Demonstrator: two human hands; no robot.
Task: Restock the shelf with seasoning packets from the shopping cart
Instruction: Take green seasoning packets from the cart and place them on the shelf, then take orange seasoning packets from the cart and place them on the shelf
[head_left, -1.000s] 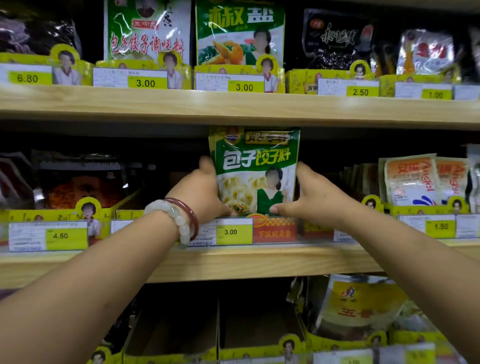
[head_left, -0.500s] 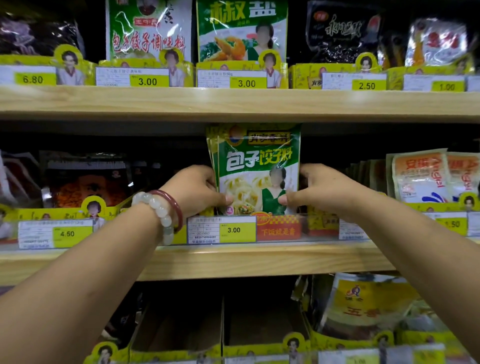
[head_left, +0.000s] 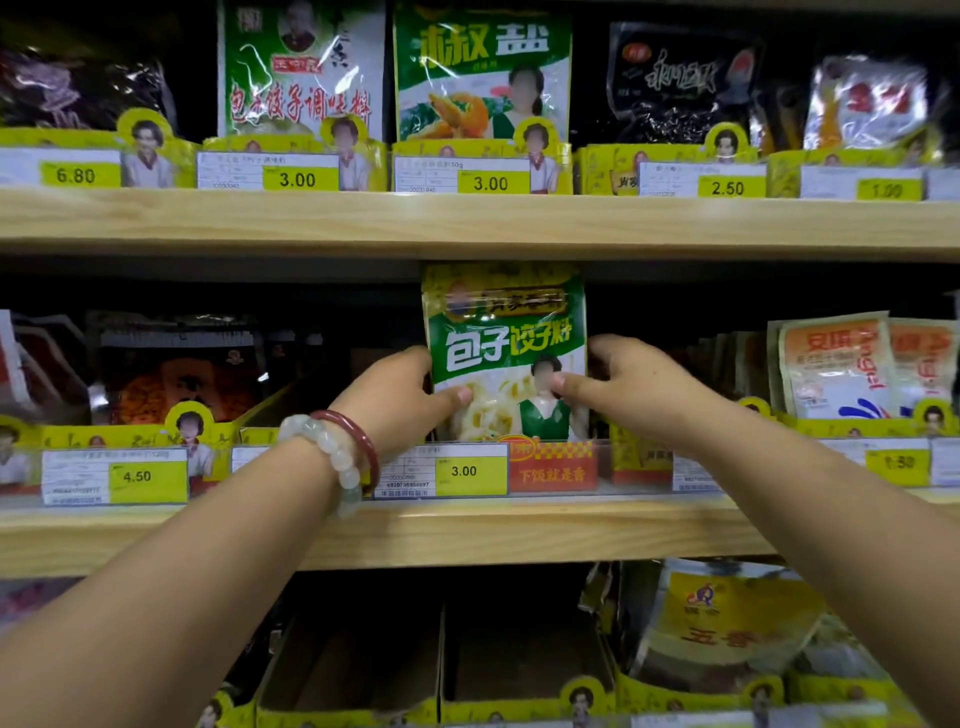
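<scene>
A green seasoning packet (head_left: 506, 353) is held upright on the middle shelf (head_left: 467, 535), its lower edge tucked behind the clear price rail (head_left: 470, 470) marked 3.00, its top reaching almost to the underside of the upper shelf (head_left: 467, 223). It is gripped at both side edges. The left hand (head_left: 400, 397) is curled round the left edge with the thumb pressed flat on the printed front; the right hand (head_left: 631, 387) is clamped on the right edge in the same way, thumb on the front and fingers (head_left: 605, 345) wrapped behind. More yellow-edged packets seem to be stacked directly behind it, though how many cannot be told.

The step in hand appears to be seating and squaring the packet in its slot. It would be done well if the base were pressed fully down behind the rail, the stack pushed back evenly with both thumbs, and the hands released together so the packet is not tipped forward. The soft pouch is likely to buckle if squeezed at the edges, so light pressure is advised.

The long axis of the packet is vertical, with only a slight lean. The printed face is turned outward toward the aisle, the text reading the right way up.

To the left, a dark packet (head_left: 176, 374) is stocked above a 4.50 label; to the right, orange-and-white packets (head_left: 836, 364) are stood upright. The shopping cart is not in view.
</scene>
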